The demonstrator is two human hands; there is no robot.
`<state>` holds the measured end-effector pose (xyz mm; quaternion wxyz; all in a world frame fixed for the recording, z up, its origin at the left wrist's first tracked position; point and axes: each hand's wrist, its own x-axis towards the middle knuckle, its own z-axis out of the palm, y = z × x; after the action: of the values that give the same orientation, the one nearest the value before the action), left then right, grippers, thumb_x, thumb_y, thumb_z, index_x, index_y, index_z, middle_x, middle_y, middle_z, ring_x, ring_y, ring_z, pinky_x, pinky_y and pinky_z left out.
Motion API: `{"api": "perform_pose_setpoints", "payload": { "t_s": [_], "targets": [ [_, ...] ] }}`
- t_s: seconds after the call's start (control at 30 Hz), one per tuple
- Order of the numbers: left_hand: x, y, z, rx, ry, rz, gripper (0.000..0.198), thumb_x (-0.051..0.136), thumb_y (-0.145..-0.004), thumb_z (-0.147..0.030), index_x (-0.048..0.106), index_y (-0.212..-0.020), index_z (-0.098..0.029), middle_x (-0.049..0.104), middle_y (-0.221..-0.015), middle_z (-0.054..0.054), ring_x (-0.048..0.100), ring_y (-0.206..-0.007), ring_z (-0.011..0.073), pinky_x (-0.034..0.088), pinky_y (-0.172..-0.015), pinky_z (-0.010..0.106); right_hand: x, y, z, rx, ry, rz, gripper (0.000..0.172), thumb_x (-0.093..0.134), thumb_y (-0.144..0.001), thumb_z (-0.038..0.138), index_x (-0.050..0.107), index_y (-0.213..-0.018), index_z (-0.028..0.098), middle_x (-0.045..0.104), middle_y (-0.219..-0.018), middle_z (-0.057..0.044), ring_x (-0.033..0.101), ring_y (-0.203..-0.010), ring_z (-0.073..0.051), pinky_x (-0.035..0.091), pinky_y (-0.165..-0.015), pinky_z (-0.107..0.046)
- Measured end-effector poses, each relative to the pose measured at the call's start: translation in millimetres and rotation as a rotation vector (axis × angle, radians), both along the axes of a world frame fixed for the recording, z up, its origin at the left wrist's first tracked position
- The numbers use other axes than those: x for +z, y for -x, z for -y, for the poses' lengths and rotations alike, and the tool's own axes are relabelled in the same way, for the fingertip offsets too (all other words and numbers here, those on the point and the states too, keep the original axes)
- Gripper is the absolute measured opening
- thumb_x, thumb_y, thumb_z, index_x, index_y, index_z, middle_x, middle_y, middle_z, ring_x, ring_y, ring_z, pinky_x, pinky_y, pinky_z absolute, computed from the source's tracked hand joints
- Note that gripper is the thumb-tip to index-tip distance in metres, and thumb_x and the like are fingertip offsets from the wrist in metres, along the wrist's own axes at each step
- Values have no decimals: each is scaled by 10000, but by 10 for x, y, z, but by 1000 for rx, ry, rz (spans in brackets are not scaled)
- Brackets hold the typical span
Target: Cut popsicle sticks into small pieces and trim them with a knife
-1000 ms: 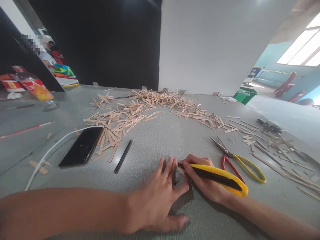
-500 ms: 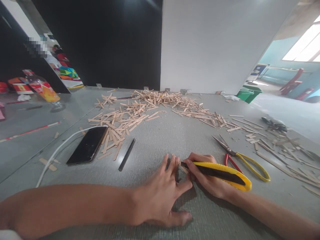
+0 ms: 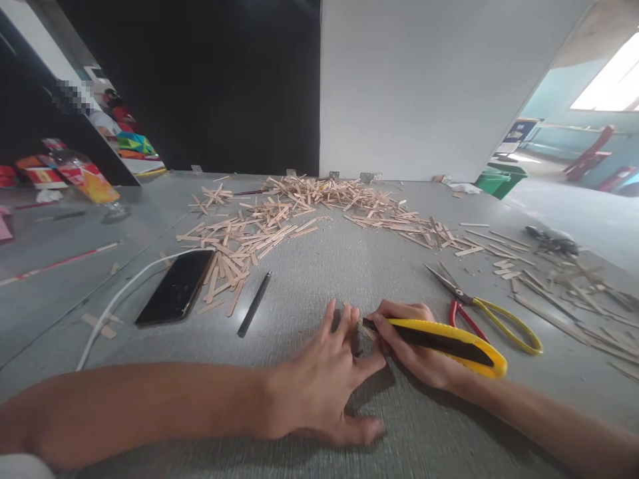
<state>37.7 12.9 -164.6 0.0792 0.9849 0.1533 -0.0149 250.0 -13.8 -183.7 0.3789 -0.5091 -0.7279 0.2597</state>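
My right hand [image 3: 412,342] is closed around a yellow and black utility knife [image 3: 449,340], its tip pointing left and low over the table. Close by on the left, my left hand [image 3: 324,376] is spread on the table, with the thumb held apart. A small piece of wooden stick [image 3: 368,327] shows between its fingertips and the knife tip; the fingers partly cover it, and how firmly they press on it I cannot tell. The blade's contact with the wood is hidden.
Loose wooden sticks [image 3: 279,219] lie in an arc across the grey table. A phone [image 3: 174,289] with a white cable and a dark pen [image 3: 254,305] are left. Right lie yellow-handled snips [image 3: 504,322] and red-handled pliers [image 3: 469,322]. A bottle [image 3: 84,176] stands far left.
The view has shifted slightly. Both hands stay close together at the wooden piece, and the knife has barely moved, still in my right hand.
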Motion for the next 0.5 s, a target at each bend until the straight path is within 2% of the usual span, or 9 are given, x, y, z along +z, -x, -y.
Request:
{"api": "perform_pose_setpoints", "payload": {
  "t_s": [0.2,0.33,0.43,0.5],
  "targets": [
    [27,8,-6,-1,20,3,896,463,-925,-751,452,-1519,-80,375,-1579,361,214,-1507,553,151,-1225,714,8,20,14,-8,3,-9,428,483,-1061,412,492,-669,241,540,-569,41,462,-497,-129,357,-535,-312],
    [7,29,4,14,59,18,888,455,-930,-732,412,-1538,-85,286,-1637,333,162,-1523,543,163,-1243,678,49,19,46,-43,20,-28,410,473,-1065,428,541,-706,240,568,-585,34,494,-504,-138,396,-549,-314],
    [-27,40,6,23,83,35,876,462,-932,-722,403,-1538,-92,214,-1665,323,98,-1530,546,141,-1244,684,84,8,47,-97,48,-42,393,437,-1081,447,601,-792,237,602,-589,29,538,-514,-151,423,-577,-324],
    [-42,42,5,20,99,45,877,479,-928,-717,391,-1546,-101,189,-1673,316,87,-1531,546,135,-1243,690,98,7,29,-108,70,-31,402,438,-1081,452,595,-777,241,599,-594,32,544,-531,-152,423,-604,-328]
  ]
}}
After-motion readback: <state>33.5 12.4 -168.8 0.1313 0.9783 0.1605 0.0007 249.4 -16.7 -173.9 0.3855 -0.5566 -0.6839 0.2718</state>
